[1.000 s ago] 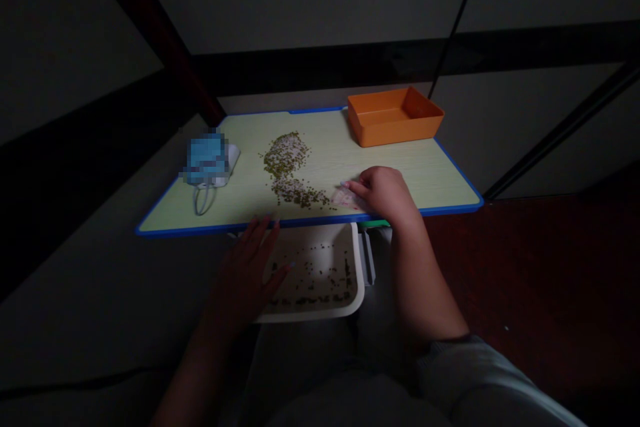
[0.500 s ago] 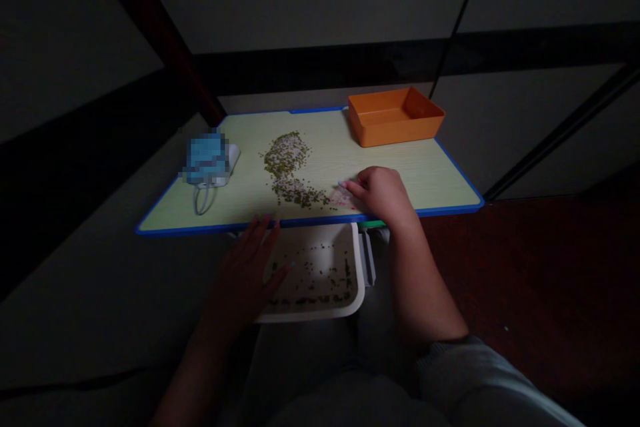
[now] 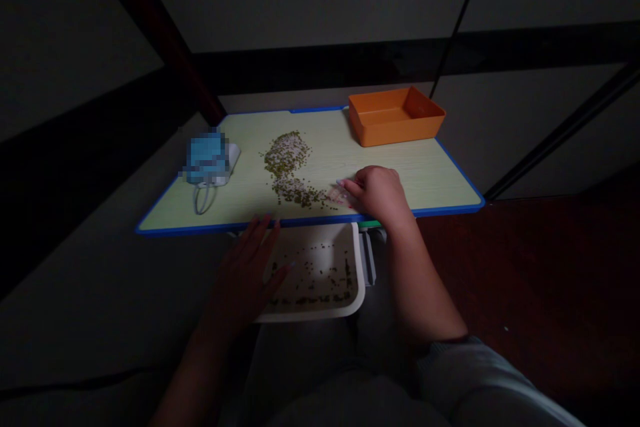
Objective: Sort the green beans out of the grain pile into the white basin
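Note:
My right hand (image 3: 379, 192) is closed, thumb and fingers pinching a pale piece with pink marks (image 3: 339, 197), perhaps a card or plastic sheet. Its edge meets the small trail of green and whitish grains (image 3: 299, 195) near the front of the tabletop. Behind that trail, and joined to it, lies a bigger mound of the same grains (image 3: 287, 153). My left hand (image 3: 250, 263) has its fingers spread, the tips by the table's front edge, and hangs over the left side of a white bin (image 3: 357, 303). Scattered dark grains lie on the bin's floor.
The pale table (image 3: 240, 197) has a raised blue rim. An orange open box (image 3: 400, 132) stands at its back right corner. At the left sits a blurred blue item (image 3: 206, 157) on a white object with a cord loop. A wall rises behind.
My right hand has slid slightly left with the pale piece, bringing it up against the front trail of grains. My left hand has stayed where it was.

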Demonstrator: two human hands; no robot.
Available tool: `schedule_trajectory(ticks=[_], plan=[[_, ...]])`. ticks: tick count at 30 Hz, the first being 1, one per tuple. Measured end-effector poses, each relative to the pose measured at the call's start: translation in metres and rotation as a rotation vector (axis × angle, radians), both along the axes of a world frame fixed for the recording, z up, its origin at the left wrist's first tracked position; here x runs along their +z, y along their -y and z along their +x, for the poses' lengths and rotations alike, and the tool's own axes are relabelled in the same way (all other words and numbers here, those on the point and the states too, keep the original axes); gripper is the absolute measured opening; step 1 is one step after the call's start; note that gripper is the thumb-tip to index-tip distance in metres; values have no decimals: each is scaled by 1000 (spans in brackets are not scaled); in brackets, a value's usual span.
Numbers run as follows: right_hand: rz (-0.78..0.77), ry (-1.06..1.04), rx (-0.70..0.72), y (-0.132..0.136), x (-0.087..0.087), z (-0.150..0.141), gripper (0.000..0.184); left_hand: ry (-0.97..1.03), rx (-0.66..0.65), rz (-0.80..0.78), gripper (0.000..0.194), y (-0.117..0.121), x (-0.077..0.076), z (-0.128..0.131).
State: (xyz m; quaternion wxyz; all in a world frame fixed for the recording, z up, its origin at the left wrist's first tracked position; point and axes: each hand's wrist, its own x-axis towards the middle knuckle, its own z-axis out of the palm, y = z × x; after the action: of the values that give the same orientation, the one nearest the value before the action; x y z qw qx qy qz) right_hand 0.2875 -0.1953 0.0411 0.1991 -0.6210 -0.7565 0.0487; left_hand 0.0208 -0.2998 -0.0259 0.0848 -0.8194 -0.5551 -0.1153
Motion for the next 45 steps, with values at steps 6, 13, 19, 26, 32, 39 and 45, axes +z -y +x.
schedule_trajectory(ticks=[6,13,19,26,32,39,45], plan=[[30,-5,-24,-2,-5,0,43,-5,-12,12,74,-1,0,-1],[42,-41,-8,-5,-7,-5,40,-12,-13,16,73,0,1,0],[35,-85,66,-4,-6,-7,41,-5,-23,26,75,0,1,0],[10,-93,47,0,-3,1,42,11,-15,25,74,-1,-1,0],[0,-73,76,0,-4,-2,43,4,-18,23,73,0,0,0],[-3,-64,24,1,-1,-2,41,2,-22,21,74,-1,0,0],[9,-95,54,2,-2,0,41,14,-27,23,75,-1,0,0]])
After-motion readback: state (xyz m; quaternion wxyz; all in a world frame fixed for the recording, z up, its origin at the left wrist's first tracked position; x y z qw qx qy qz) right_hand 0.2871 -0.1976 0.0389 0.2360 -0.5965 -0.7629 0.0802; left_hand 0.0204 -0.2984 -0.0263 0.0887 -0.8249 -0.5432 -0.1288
